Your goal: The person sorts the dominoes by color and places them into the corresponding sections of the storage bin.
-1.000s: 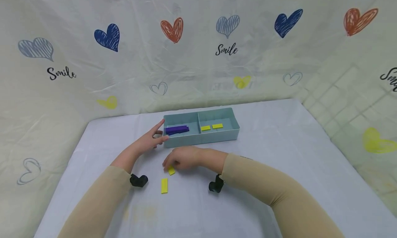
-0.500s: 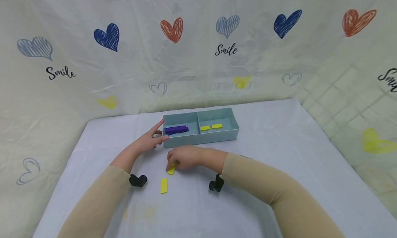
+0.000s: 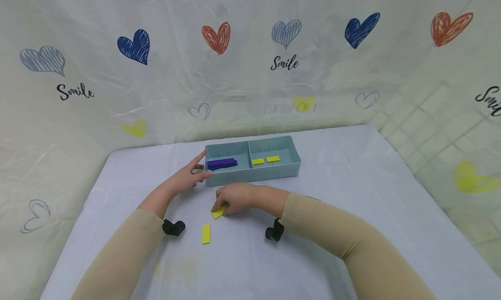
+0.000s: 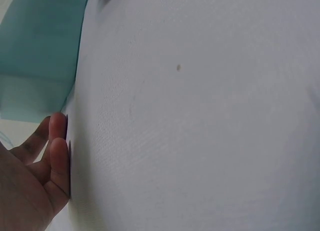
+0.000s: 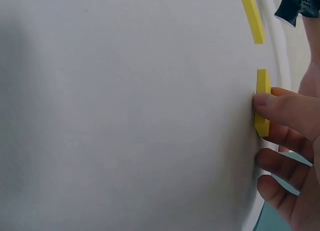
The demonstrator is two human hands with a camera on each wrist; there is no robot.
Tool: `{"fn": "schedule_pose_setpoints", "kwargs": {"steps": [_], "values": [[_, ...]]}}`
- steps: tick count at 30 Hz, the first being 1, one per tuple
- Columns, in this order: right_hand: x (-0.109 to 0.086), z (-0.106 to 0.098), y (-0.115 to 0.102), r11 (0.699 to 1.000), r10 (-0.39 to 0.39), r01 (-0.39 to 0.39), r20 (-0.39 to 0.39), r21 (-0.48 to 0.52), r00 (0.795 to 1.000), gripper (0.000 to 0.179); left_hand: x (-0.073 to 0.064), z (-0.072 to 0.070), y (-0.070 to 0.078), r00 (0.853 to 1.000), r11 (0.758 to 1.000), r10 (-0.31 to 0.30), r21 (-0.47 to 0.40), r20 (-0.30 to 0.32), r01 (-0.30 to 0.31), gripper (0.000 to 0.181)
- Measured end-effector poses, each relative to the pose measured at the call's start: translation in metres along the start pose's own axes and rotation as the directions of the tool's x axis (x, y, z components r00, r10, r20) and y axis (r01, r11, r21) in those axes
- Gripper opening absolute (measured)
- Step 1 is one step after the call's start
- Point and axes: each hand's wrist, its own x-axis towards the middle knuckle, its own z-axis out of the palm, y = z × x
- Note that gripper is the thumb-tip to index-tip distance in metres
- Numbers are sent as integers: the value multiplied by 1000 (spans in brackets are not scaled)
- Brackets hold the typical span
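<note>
My right hand (image 3: 235, 198) pinches a yellow block (image 3: 218, 212) between thumb and fingers, low over the cloth. In the right wrist view the thumb lies across the face of this thin, flat block (image 5: 262, 81). A second yellow block (image 3: 206, 234) lies on the cloth, nearer the body. My left hand (image 3: 186, 178) rests at the left end of a light blue-green box (image 3: 254, 175), index finger and thumb spread straight along it. The left wrist view shows its other fingers bent loosely beside the box (image 4: 40, 46).
A divider (image 3: 250, 155) splits the box. Stacked purple blocks (image 3: 222, 163) lie in its left compartment, and two yellow blocks (image 3: 273, 159) in its right one. White cloth (image 3: 352, 182) covers the table, with a printed curtain (image 3: 250, 87) behind.
My right hand has closed its fingertips on the yellow block and turned it to a flatter slant, shifting slightly right. The left hand stays at the box.
</note>
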Motion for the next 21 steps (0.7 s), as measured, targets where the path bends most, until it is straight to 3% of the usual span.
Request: {"fn": "schedule_pose_setpoints", "kwargs": {"steps": [10,21], "values": [[-6,-1,1,999,-3,4,-23,49,1000,33,-1,0,0,1000,1000,-6,-4,3,6,83],[-21,-16,8,996,13,-6,-83,88,996,31,-1,-1,0,1000,1000,0,-7,6,0,82]]}}
